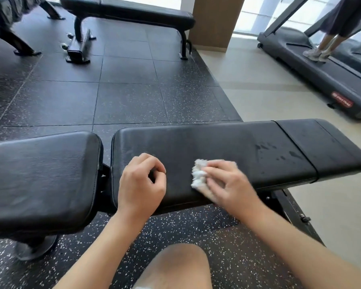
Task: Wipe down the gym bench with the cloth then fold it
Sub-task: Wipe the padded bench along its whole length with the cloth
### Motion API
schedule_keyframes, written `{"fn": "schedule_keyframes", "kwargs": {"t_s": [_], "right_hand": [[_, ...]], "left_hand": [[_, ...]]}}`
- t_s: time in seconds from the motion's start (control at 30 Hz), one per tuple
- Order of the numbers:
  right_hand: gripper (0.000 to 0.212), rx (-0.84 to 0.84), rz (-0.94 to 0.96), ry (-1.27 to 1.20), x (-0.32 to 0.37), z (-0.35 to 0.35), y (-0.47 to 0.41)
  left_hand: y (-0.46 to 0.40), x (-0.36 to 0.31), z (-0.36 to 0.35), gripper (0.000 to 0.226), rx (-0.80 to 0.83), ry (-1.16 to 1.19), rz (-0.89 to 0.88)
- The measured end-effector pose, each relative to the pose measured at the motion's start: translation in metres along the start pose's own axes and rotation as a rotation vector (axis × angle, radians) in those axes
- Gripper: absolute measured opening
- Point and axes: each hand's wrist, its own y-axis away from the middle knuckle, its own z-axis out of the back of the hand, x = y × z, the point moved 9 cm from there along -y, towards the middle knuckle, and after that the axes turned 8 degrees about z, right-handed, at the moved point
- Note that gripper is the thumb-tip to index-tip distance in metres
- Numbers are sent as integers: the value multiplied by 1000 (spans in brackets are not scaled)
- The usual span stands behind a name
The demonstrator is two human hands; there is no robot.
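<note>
- White, bunched cloth [199, 174] is pressed onto the gym bench [227, 147] pad, near its front edge.
- Judged light, soft and limp; best gathered by an edge or corner for folding.
- It is gripped under the curled fingers of the right hand [225, 180].
- The left hand [142, 182] is loosely curled, nothing held, resting on the pad.
- Damp marks [279, 152] are seen further right, unwiped.
- Black vinyl is judged slick.

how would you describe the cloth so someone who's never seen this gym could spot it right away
Find the long black padded gym bench running across the near part of the view. Near its front edge, the right hand presses a small bunched white cloth onto the pad. It is the only white, fluffy thing on the dark bench; the left hand beside it holds nothing.
</note>
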Motion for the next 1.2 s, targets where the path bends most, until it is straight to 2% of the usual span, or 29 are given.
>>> {"fn": "schedule_keyframes", "kwargs": {"t_s": [0.13,0.23,0.33,0.47,0.63,0.83,1.03,1.2], "right_hand": [[19,-129,-269,84,-85,49,-15],[22,-151,-340,151,-95,32,-40],[22,-170,-314,136,-64,3,-60],[17,-104,-130,47,4,-33,-53],[23,0,-68,-40,17,-21,-16],[21,36,-104,22,-27,26,20],[22,-9,-152,41,-81,65,40],[24,-44,-192,46,-133,97,56]], "left_hand": [[4,-5,-5,27,30,-57,-25],[4,-10,-11,25,53,-110,-74],[4,-9,-11,24,56,-99,-64],[3,-8,-10,23,59,-85,-73],[3,-15,-15,20,108,-125,-131],[7,-39,-46,21,226,-88,-193],[12,-114,-124,18,370,-61,-317],[9,-142,-184,18,420,-120,-322]]}}
